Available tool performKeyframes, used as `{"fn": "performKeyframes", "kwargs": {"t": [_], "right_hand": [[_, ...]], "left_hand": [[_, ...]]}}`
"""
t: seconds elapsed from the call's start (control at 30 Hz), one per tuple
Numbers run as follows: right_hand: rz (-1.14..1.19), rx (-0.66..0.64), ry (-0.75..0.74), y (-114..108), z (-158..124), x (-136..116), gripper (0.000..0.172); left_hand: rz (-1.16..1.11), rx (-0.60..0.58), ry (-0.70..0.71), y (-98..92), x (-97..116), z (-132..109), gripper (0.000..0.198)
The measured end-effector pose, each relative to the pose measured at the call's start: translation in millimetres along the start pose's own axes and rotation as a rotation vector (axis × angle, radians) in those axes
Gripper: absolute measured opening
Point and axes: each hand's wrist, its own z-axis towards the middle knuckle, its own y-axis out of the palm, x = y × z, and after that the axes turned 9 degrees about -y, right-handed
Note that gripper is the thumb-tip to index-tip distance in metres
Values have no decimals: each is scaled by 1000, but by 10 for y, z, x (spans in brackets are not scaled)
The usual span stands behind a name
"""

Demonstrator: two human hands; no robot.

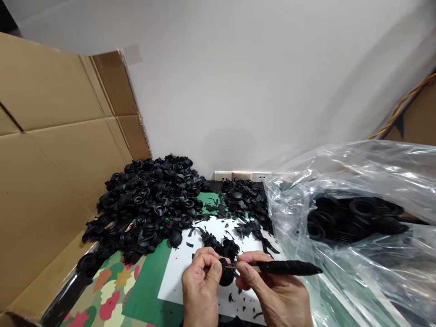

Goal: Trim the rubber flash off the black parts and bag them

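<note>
Black part point(226, 278) sits pinched in your left grip point(203, 281); your right grip point(275, 290) pinches a tool point(291, 267), its tip at the part.

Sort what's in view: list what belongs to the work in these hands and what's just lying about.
Part of the work:
black piece, held by the left hand
black-handled tool, in the right hand
white sheet beneath
probably the black pile and ringed parts in the clear bag

Just around, it seems:
cardboard
wall sockets
yellow-and-red cord
patterned sheet
</note>
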Motion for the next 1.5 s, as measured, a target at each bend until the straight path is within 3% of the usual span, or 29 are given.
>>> {"fn": "performKeyframes", "kwargs": {"t": [0.27,0.4,0.47,0.6,0.7,0.77,0.83,0.93,1.03,1.2,1.5], "right_hand": [[-7,32,-3,18,-20,3,22],[-66,4,-103,13,-57,83,20],[-142,-49,-264,2,-81,136,17],[-375,-176,-787,-95,-27,165,14],[-527,-134,-997,-244,134,91,15],[-542,-68,-911,-337,238,31,9],[-468,-45,-691,-387,290,-8,6],[-258,-126,-327,-359,253,-20,19],[-71,-217,-150,-252,149,-28,26],[15,-153,-84,-94,31,-90,25],[-30,-128,-122,-37,22,-89,21]], "left_hand": [[16,16,-4,0,-22,-18,27],[11,27,-4,6,-33,-36,26],[13,25,-16,13,-39,-55,26],[39,25,-13,24,-32,-104,27],[23,20,-20,16,-9,-119,27],[-24,35,-78,4,5,-107,29],[-64,53,-124,-8,9,-86,31],[-93,63,-130,-11,7,-63,34],[-88,62,-134,2,19,-69,34],[-49,59,-93,43,78,-104,33],[-2,59,-52,46,65,-116,30]]}}
